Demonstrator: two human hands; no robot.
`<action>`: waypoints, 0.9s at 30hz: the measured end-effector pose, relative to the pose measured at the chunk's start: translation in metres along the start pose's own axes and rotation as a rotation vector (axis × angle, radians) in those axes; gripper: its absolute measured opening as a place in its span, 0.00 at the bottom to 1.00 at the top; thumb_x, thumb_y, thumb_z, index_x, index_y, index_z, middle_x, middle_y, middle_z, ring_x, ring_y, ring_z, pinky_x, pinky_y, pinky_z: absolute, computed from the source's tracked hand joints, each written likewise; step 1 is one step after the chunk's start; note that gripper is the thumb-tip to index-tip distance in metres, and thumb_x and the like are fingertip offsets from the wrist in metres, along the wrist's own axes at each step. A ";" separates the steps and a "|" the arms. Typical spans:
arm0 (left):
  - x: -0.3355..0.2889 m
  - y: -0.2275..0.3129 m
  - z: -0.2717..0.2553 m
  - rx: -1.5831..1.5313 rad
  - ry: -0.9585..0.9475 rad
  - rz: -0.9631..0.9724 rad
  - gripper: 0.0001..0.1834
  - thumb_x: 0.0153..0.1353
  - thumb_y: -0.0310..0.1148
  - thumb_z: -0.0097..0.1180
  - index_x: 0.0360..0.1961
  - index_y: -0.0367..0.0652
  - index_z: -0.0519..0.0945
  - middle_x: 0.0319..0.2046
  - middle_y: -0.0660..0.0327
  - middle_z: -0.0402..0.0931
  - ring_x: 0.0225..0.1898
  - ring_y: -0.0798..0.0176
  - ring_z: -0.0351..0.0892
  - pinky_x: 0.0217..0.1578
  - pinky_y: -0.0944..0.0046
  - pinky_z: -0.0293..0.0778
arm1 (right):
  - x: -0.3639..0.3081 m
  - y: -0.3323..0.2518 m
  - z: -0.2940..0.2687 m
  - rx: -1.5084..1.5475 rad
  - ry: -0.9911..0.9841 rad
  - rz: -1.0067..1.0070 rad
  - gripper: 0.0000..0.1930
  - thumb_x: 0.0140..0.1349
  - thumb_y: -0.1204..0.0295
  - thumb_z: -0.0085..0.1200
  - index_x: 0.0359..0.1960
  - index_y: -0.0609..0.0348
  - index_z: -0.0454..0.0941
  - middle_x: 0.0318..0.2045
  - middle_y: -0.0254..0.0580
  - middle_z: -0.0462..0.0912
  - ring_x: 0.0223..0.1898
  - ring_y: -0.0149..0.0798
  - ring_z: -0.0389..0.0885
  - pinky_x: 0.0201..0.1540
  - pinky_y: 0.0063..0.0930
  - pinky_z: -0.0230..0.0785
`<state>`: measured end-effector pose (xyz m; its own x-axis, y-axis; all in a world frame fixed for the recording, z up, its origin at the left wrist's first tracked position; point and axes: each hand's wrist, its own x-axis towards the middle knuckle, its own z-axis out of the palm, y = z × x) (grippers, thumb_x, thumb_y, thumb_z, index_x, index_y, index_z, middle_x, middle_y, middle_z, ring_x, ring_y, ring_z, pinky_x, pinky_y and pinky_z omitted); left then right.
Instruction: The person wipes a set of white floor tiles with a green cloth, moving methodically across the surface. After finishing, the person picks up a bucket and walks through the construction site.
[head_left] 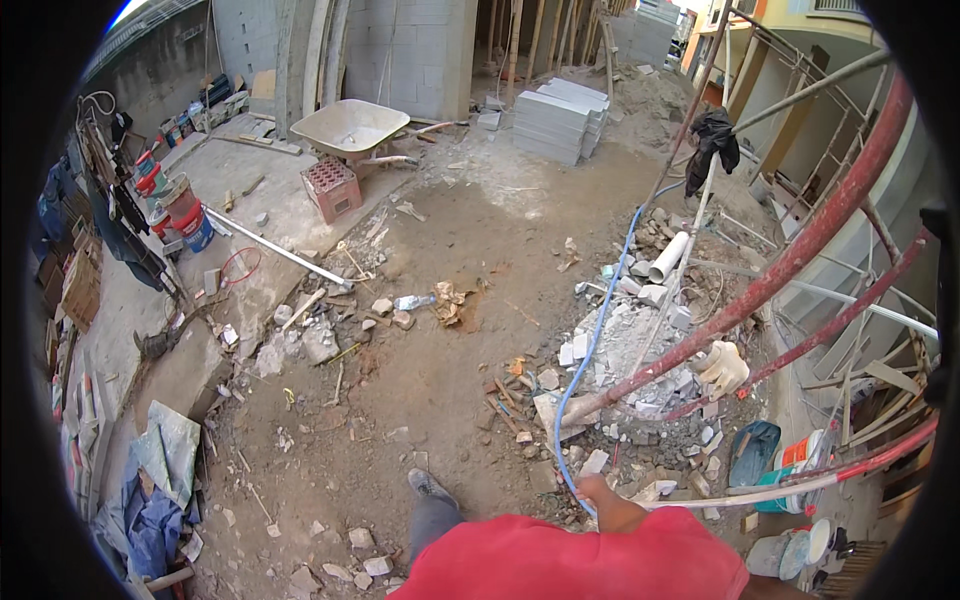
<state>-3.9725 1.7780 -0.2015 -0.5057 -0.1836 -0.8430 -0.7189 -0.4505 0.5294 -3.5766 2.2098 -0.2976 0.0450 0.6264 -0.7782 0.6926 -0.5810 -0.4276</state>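
Observation:
My right hand (601, 492) is at the lower middle, with its forearm running back under my red shirt (560, 560). Its fingers are curled against a thin blue hose (590, 352), though the fingertips are hard to make out. From there the hose runs away over the rubble and up to the far scaffold. My left hand does not show. Behind my forearm a red and white pole (800, 484) passes off to the right. Beyond it, a thick red pole (770, 275) slants down to the ground, with a pale work glove (724, 367) hanging near it.
Broken concrete (650, 345) lies heaped on the right, with buckets (795, 470) nearer me. Far ahead stand grey blocks (558, 122), a wheelbarrow (352, 128) and a red brick block (331, 188). A white pipe (275, 245) and stones lie left; a blue tarp (150, 525) is lower left.

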 end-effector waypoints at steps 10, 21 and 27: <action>0.055 0.115 0.350 0.250 -0.315 0.017 0.29 0.65 0.66 0.46 0.48 0.52 0.74 0.38 0.67 0.74 0.33 0.66 0.71 0.26 0.66 0.64 | 0.033 -0.261 0.074 0.224 -0.169 -0.149 0.13 0.66 0.64 0.58 0.41 0.63 0.83 0.32 0.42 0.87 0.26 0.33 0.83 0.27 0.30 0.75; 0.055 0.122 0.791 0.359 -0.669 0.037 0.27 0.67 0.64 0.48 0.50 0.53 0.73 0.38 0.67 0.73 0.32 0.68 0.69 0.26 0.67 0.63 | 0.214 -0.456 0.061 0.055 -0.048 0.272 0.13 0.65 0.64 0.55 0.38 0.61 0.83 0.30 0.43 0.86 0.26 0.38 0.84 0.28 0.36 0.73; 0.005 0.127 0.985 0.350 -0.885 -0.013 0.26 0.68 0.63 0.49 0.51 0.54 0.73 0.37 0.68 0.72 0.31 0.68 0.68 0.26 0.67 0.63 | 0.252 -0.832 -0.034 0.063 0.105 -0.309 0.12 0.65 0.64 0.55 0.39 0.60 0.82 0.31 0.43 0.86 0.27 0.38 0.84 0.28 0.37 0.73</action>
<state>-4.5361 2.5800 -0.0441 -0.5710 0.6125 -0.5466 -0.7567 -0.1345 0.6398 -4.1166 2.8689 -0.1226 -0.0843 0.8261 -0.5572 0.6393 -0.3842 -0.6662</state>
